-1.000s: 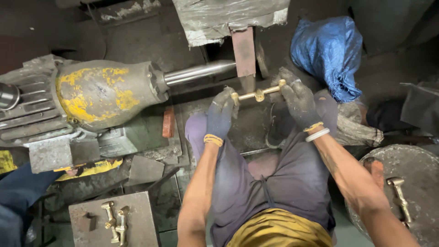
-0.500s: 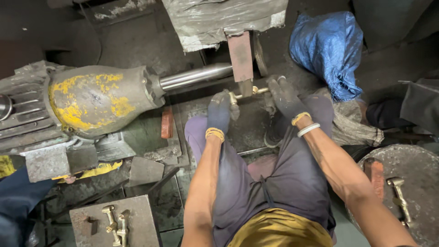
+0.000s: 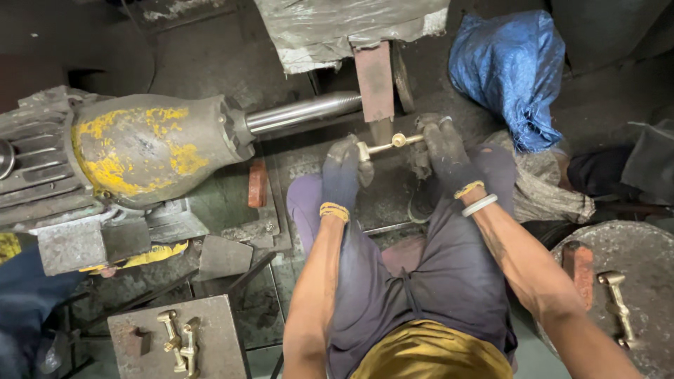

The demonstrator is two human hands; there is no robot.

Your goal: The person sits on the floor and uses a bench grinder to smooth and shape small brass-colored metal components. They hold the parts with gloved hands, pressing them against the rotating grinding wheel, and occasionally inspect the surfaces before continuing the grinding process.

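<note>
A slim brass fitting (image 3: 388,145), rod-shaped with a round boss near its middle, is held level between both hands just below the edge of a narrow wheel (image 3: 402,76) and the reddish upright plate (image 3: 374,81) beside it. Whether the fitting touches the wheel cannot be told.

The left hand (image 3: 344,172), in a dark glove with a yellow wristband, is closed on the fitting's left end. The right hand (image 3: 442,151), likewise gloved, with a yellow band and a white bangle at the wrist, is closed on the right end.

A polished steel shaft (image 3: 302,112) runs from the plate leftward into a large motor housing (image 3: 140,147), grey with worn yellow paint.

The person is seated, knees in dark purple trousers (image 3: 421,281) beneath the hands.

At lower left, a grey metal block (image 3: 210,344) carries several more brass fittings (image 3: 179,340). At lower right, a round grey slab (image 3: 646,281) carries one brass piece (image 3: 616,302) and a reddish brick (image 3: 579,263). A crumpled blue sack (image 3: 509,67) lies at upper right on the dark floor (image 3: 210,63).
</note>
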